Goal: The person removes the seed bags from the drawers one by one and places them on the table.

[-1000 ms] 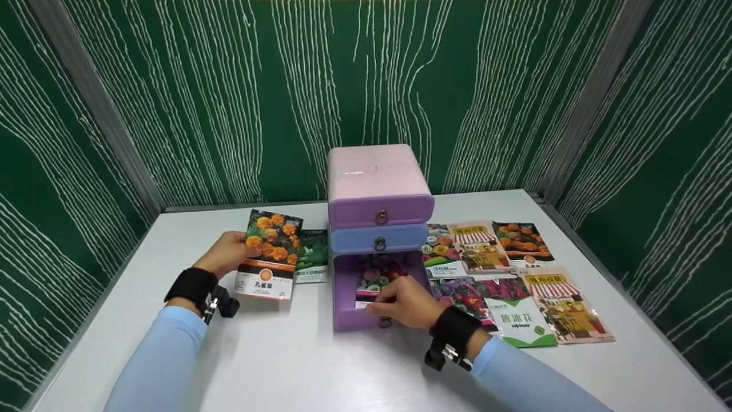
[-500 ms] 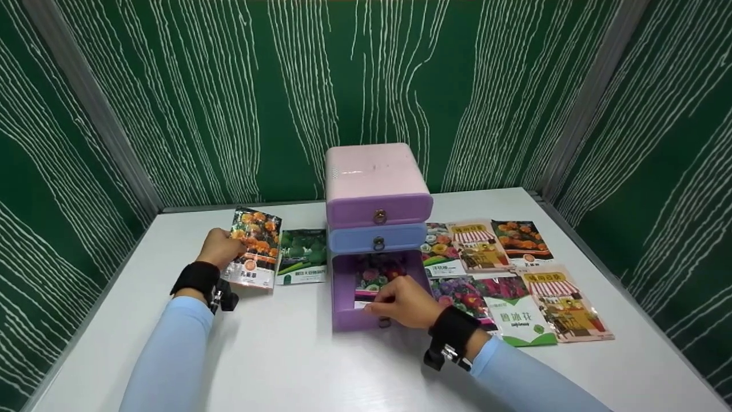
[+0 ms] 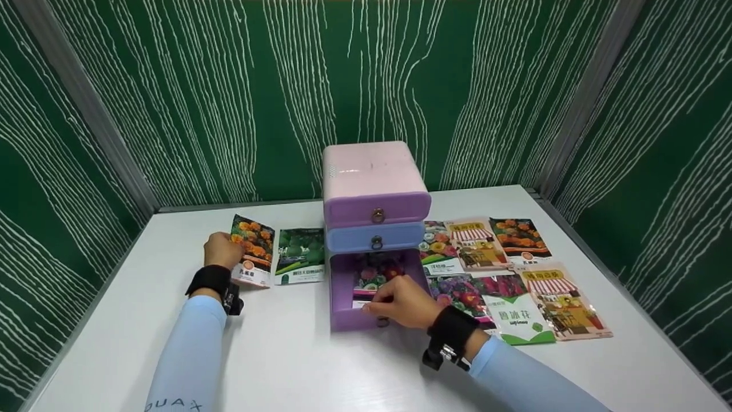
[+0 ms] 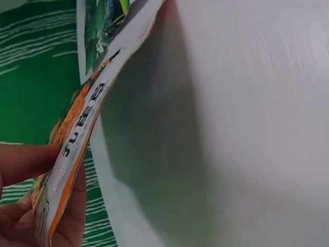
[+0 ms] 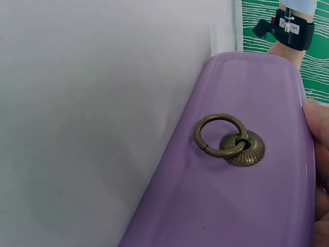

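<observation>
My left hand (image 3: pixel 223 250) pinches an orange marigold seed packet (image 3: pixel 251 252) at its left side, tilted above the table. The left wrist view shows the thumb (image 4: pixel 25 162) on the front of the marigold packet (image 4: pixel 77 121) and fingers behind it. To its right lies a green seed packet (image 3: pixel 301 254). My right hand (image 3: pixel 409 303) is at the front of an open purple drawer (image 3: pixel 343 312), thumb and index finger curled together at the lower edge of a flower seed packet (image 3: pixel 369 274) inside. In the right wrist view, fingers (image 5: pixel 318 121) overlap the drawer front's rim (image 5: pixel 257 206).
Above the open drawer, the pink cabinet (image 3: pixel 372 169) has a blue drawer (image 3: pixel 343 240) and a purple top drawer (image 3: pixel 343 212), both shut. Several seed packets, including a white-and-green one (image 3: pixel 517 312), lie in two rows to its right. Green walls (image 3: pixel 200 114) bound the table.
My left hand has moved the marigold packet left and lower, off the green packet it overlapped, which now shows whole. The right hand has stayed at the drawer.
</observation>
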The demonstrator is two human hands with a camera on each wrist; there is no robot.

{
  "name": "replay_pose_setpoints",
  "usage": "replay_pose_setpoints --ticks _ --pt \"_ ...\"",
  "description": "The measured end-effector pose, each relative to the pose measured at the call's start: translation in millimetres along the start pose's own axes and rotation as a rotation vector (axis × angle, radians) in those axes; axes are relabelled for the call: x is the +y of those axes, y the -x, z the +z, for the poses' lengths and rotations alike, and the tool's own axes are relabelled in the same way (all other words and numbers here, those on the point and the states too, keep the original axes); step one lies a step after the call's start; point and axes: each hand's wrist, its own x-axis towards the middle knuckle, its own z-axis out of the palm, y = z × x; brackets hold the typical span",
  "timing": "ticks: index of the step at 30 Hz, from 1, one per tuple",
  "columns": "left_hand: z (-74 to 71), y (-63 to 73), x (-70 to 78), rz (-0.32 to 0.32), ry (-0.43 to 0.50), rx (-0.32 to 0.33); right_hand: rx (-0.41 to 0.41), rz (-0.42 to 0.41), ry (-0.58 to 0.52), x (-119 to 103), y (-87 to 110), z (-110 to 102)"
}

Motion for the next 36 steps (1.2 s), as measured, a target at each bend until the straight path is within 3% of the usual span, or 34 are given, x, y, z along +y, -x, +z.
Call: replay_pose_setpoints --ticks 9,22,36 --pt "8.6 2.5 -6.3 0.061 -0.155 0.051 -0.005 -0.006 0.009 -1 -0.4 0" --pt "22.7 1.1 -11.9 0.079 -0.324 -0.037 0.003 0.015 0.011 0 0.4 1" --pt "24.1 5.8 -10.6 0.045 -0.358 -0.053 -0.001 -0.007 -0.009 2 0.1 1"
